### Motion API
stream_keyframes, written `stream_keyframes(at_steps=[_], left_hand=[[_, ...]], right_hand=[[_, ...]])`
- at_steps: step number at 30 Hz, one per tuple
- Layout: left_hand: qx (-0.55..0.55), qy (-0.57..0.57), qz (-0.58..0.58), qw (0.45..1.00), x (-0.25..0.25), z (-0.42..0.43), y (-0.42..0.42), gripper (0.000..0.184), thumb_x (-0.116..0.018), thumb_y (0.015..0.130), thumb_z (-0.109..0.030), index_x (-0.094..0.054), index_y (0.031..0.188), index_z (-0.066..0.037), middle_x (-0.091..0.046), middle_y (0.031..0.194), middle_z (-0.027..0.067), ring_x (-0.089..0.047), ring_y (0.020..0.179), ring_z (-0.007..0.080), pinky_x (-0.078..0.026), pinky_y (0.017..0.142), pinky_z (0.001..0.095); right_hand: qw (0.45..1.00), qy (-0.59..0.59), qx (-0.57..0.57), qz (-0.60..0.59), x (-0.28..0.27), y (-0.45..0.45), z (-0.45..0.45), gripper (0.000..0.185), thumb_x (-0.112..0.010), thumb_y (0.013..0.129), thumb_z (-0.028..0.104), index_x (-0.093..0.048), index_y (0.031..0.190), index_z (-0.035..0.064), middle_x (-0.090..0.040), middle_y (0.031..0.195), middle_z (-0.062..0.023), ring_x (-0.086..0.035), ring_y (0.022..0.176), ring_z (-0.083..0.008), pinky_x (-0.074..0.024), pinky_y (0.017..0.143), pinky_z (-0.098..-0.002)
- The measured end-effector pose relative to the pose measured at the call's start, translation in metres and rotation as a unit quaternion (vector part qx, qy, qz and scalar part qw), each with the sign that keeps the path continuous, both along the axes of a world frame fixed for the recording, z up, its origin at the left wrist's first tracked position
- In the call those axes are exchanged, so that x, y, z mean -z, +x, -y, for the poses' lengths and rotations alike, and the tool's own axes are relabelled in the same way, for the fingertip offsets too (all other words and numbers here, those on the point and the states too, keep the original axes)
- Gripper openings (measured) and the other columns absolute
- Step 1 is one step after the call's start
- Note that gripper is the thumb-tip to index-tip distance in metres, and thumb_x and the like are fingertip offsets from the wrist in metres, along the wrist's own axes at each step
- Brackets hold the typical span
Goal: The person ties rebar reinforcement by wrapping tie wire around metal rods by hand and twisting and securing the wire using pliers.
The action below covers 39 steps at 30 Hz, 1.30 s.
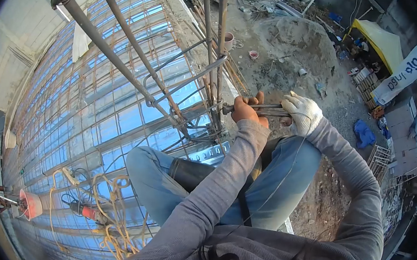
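My bare left hand is closed around the front part of steel pincers, close to the rebar column. The pincers' long handles run to the right, where my right hand, in a whitish glove, grips their ends. The dark tool head points left at the column's bars. A thin tie wire trails down from my right hand across my leg. Upright rebars rise in front of me, with bent stirrups around them. My fingers hide part of the tool.
Left lies a metal deck covered by a rebar grid. A red-and-black power tool, yellow rope and a pink bucket sit there. Right of the deck edge, the ground drops well below, with a sand heap and a blue tarp.
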<state>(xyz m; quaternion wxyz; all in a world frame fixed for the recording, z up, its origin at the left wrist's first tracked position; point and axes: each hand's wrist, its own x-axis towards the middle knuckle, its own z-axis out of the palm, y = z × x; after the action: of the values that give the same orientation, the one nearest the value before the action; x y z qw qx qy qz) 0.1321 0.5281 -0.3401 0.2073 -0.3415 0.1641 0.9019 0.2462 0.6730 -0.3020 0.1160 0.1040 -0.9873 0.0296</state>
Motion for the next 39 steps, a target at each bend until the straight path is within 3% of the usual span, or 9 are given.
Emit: stream_keyframes(at_steps=[6,9,18,22,24,30,34,38,39], left_hand=[[0.047,-0.064,-0.256,0.963,0.041,0.018,0.016,0.026,-0.07,0.094,-0.03,-0.061,0.088,-0.007,-0.073,0.107,0.0175,-0.072,0.094,0.0311,-0.052,0.102,0.0498],[0.045,0.132,-0.198,0.97,0.048,0.009,0.003,0.036,-0.059,0.1,-0.025,-0.049,0.068,-0.011,-0.056,0.061,0.009,-0.065,0.071,0.0289,-0.054,0.097,0.0506],[-0.042,0.065,0.018,0.997,0.006,-0.005,-0.006,0.035,-0.051,0.099,-0.02,-0.037,0.068,-0.011,-0.04,0.058,0.0038,-0.051,0.059,0.0223,-0.059,0.093,0.0492],[0.005,0.021,-0.147,0.989,0.041,0.003,0.004,0.034,-0.058,0.1,-0.026,-0.048,0.073,-0.009,-0.061,0.073,0.0121,-0.065,0.074,0.0268,-0.056,0.093,0.0448],[0.039,-0.054,-0.226,0.972,0.047,0.013,0.012,0.033,-0.06,0.1,-0.029,-0.053,0.075,-0.009,-0.068,0.08,0.0166,-0.069,0.085,0.03,-0.055,0.097,0.0436],[0.045,0.144,-0.184,0.971,0.069,0.002,-0.006,0.042,-0.056,0.103,-0.027,-0.045,0.065,-0.01,-0.055,0.064,0.0076,-0.063,0.074,0.0283,-0.053,0.099,0.0482],[-0.036,0.091,-0.016,0.995,-0.005,-0.003,-0.004,0.042,-0.055,0.103,-0.028,-0.039,0.067,-0.011,-0.044,0.062,0.0042,-0.055,0.064,0.0225,-0.057,0.092,0.0472],[0.005,0.041,-0.056,0.998,0.016,0.0,-0.002,0.028,-0.063,0.098,-0.021,-0.051,0.076,-0.008,-0.056,0.067,0.0061,-0.064,0.072,0.0228,-0.06,0.087,0.0435],[0.027,0.001,-0.171,0.985,0.033,0.007,0.006,0.022,-0.067,0.096,-0.02,-0.056,0.083,-0.007,-0.065,0.076,0.0096,-0.069,0.079,0.0231,-0.059,0.088,0.0412]], right_hand=[[0.822,-0.37,0.015,0.434,0.05,-0.032,-0.061,0.025,-0.067,0.096,0.028,-0.072,0.094,0.0036,-0.071,0.09,-0.0085,-0.069,0.076,-0.0172,-0.0533,0.061,-0.0361],[0.939,-0.229,-0.112,0.231,0.062,-0.04,-0.074,0.033,-0.069,0.093,0.034,-0.07,0.103,0.0028,-0.07,0.086,-0.0146,-0.07,0.079,-0.0276,-0.0542,0.07,-0.04],[0.979,0.154,0.088,-0.102,-0.004,-0.003,0.023,0.058,-0.079,0.07,0.028,-0.063,0.12,0.0026,-0.057,0.133,-0.0175,-0.052,0.127,-0.0411,-0.0485,0.096,-0.0473],[0.969,-0.069,0.064,0.227,0.01,-0.047,-0.006,0.018,-0.072,0.08,0.018,-0.072,0.093,0.0058,-0.072,0.093,-0.0121,-0.07,0.092,-0.0293,-0.0555,0.076,-0.0421],[0.756,-0.377,0.097,0.527,0.044,-0.061,-0.037,0.026,-0.08,0.077,0.026,-0.072,0.088,0.0036,-0.071,0.08,-0.0118,-0.068,0.076,-0.0334,-0.0553,0.074,-0.0422],[0.953,-0.083,0.046,0.288,0.015,-0.05,-0.018,0.067,-0.092,0.06,0.029,-0.065,0.114,-0.0008,-0.07,0.095,-0.015,-0.068,0.085,-0.0325,-0.0545,0.074,-0.0388],[0.962,0.174,0.116,-0.176,0.02,-0.017,0.006,0.045,-0.077,0.076,0.023,-0.064,0.116,0.0063,-0.059,0.132,-0.021,-0.057,0.121,-0.0386,-0.0465,0.096,-0.046],[0.979,0.154,0.089,-0.104,-0.007,-0.049,0.003,0.046,-0.08,0.076,0.025,-0.068,0.115,0.0039,-0.068,0.117,-0.0194,-0.065,0.105,-0.0339,-0.0512,0.086,-0.0433],[0.963,-0.033,0.146,0.225,-0.008,-0.063,-0.005,0.042,-0.082,0.076,0.028,-0.071,0.108,0.0036,-0.07,0.101,-0.0167,-0.068,0.094,-0.0324,-0.0524,0.079,-0.0429]])
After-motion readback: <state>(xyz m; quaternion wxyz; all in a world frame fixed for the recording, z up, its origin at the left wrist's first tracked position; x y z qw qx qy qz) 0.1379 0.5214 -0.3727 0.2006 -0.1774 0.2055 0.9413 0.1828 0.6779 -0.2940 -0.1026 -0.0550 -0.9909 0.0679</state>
